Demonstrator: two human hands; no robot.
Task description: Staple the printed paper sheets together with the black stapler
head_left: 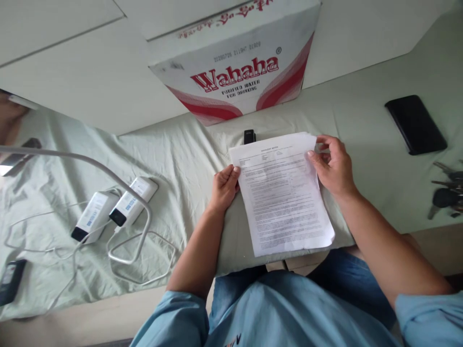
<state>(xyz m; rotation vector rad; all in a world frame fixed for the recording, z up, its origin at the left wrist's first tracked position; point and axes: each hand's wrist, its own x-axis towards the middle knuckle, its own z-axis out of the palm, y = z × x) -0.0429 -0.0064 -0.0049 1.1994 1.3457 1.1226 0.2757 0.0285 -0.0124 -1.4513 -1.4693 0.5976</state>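
Note:
A printed sheet of paper [282, 197], perhaps with more sheets under it, is held up over the near edge of the covered table, its lower right corner curled. My left hand [224, 187] pinches its left edge near the top, thumb on the front. At the upper right edge, my right hand [333, 164] grips the paper between thumb and fingers. Just behind the top of the sheet lies a small black object [249, 136], partly hidden by the paper.
A white and red Wahaha water carton [235, 72] stands at the back against a white panel. Two white power banks [133, 201] with cables lie on the left. Toward the right are a black phone-like object [415, 124] and a bunch of keys [446, 195].

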